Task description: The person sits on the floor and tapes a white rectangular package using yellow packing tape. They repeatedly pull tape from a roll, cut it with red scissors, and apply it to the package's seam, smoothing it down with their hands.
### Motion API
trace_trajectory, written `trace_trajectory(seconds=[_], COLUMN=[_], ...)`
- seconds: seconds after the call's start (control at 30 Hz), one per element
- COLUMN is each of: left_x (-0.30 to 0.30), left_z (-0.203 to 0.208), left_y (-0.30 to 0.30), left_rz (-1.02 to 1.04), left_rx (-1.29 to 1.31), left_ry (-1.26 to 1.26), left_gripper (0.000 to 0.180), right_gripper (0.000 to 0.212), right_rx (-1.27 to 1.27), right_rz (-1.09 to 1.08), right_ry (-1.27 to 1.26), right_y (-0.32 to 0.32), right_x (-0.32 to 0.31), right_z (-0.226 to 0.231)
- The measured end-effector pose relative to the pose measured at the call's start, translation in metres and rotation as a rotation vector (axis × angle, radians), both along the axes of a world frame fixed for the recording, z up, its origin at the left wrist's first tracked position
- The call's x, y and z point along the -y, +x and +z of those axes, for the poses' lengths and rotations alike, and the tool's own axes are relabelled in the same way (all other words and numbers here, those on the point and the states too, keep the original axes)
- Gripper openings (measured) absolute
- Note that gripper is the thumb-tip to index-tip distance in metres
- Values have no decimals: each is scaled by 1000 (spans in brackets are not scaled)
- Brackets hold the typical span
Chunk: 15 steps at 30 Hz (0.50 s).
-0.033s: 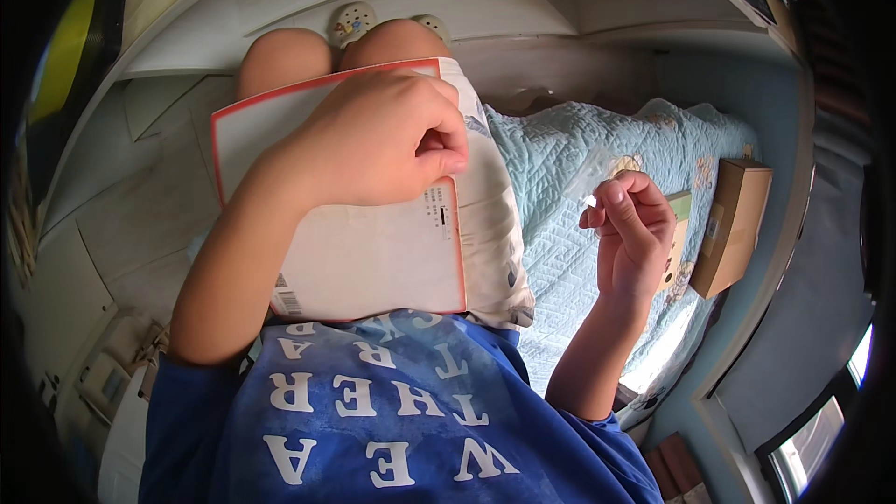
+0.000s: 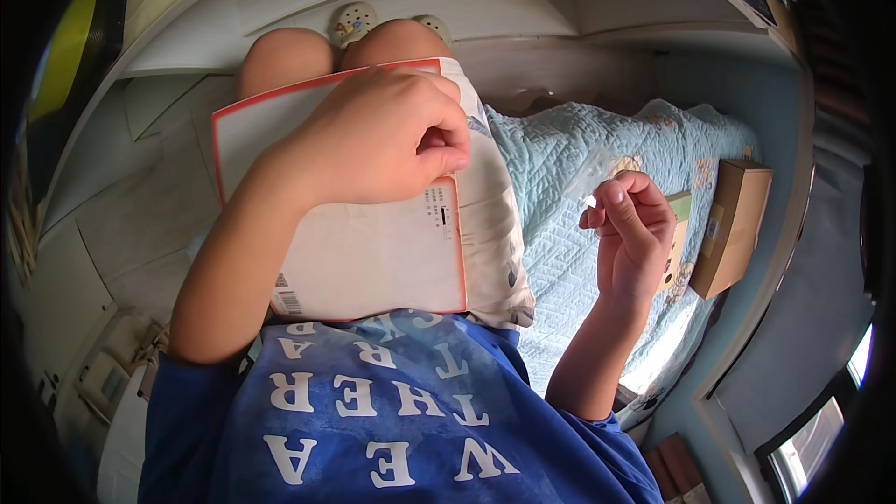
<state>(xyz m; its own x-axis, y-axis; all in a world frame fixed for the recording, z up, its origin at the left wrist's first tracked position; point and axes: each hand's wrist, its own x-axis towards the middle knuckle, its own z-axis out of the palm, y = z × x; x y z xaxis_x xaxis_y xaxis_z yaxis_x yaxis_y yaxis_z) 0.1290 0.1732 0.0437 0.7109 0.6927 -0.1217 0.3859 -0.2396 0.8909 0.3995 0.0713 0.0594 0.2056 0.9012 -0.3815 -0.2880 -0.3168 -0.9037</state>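
A white sheet-like board or flat pack with a red border (image 2: 364, 257) lies across my lap on a pale cushion (image 2: 490, 233). Over its upper part rests my left hand (image 2: 387, 135), fingers curled and thumb pressed to the fingertips near the board's right edge. What those fingers hold, if anything, is hidden. Off to the right, my right hand (image 2: 635, 224) is raised above the bed, pinching a small clear plastic bag (image 2: 588, 175) between thumb and fingers. The bag's contents are too faint to make out.
A light blue quilt (image 2: 569, 261) covers the bed at right. On it, by the wall, stands a brown cardboard box (image 2: 733, 229), with a greenish flat item (image 2: 676, 233) partly behind my right hand. Pale clogs (image 2: 353, 22) show beyond my knees. A window (image 2: 810, 439) is at lower right.
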Motion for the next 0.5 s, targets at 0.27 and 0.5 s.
trace_trajectory(seconds=[0.27, 0.5], left_x=[-16, -29], left_z=[-7, 25], left_y=[-29, -48], left_rz=[309, 143], left_rx=[-235, -139], left_ry=[569, -103], left_gripper=[29, 19], right_gripper=[6, 7], right_rx=[11, 19], right_rz=[24, 18], right_ry=[22, 24], right_y=[-4, -5], right_x=[1, 4], right_z=[3, 5])
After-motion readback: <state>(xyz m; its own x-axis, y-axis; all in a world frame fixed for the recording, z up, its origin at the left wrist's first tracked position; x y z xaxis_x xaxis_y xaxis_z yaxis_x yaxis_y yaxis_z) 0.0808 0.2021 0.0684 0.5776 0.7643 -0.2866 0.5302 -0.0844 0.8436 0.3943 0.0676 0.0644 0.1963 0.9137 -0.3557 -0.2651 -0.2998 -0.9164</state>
